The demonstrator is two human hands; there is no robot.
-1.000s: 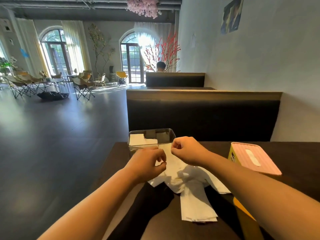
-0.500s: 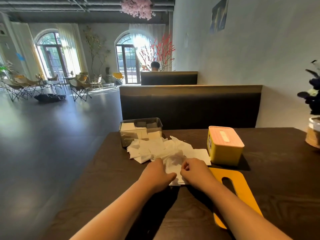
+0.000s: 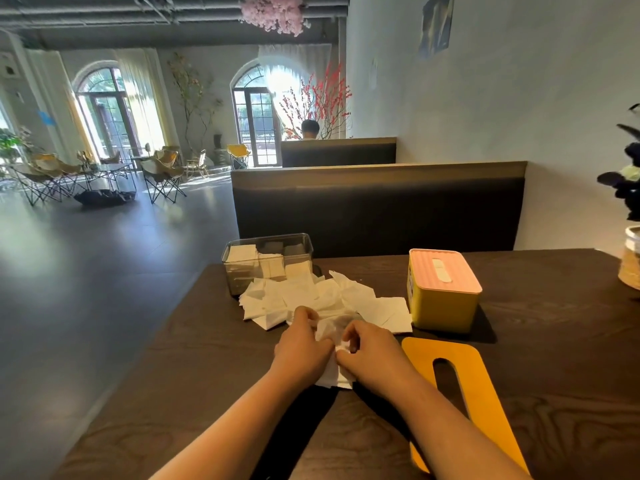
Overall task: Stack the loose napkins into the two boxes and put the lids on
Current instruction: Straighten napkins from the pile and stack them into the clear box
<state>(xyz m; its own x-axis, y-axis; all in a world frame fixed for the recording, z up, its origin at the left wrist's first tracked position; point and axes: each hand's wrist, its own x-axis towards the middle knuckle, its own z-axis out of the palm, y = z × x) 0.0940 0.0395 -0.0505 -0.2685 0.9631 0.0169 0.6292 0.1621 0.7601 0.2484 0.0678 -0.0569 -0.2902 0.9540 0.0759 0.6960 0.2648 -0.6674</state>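
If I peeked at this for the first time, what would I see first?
Probably the messy pile of white napkins in the middle of the table, where the left hand and right hand pinch one napkin. Next, the bright yellow box with its pink lid on, right of the pile.

table (image 3: 173, 375) under everything. open box (image 3: 242, 282) at far left corner, napkins (image 3: 242, 252) inside. pile (image 3: 301, 296) right before it, against its front wall, spreading right to just beside lidded box (image 3: 443, 306). lidded box right of centre, lid (image 3: 446, 271) on top. loose lid (image 3: 485, 393) flat on table, before lidded box, right of right forearm. left hand (image 3: 301, 351), right hand (image 3: 370, 355) side by side at pile's near edge, napkin (image 3: 329, 332) pinched between them. pot (image 3: 630, 261) at far right edge. bench (image 3: 377, 209) behind table.
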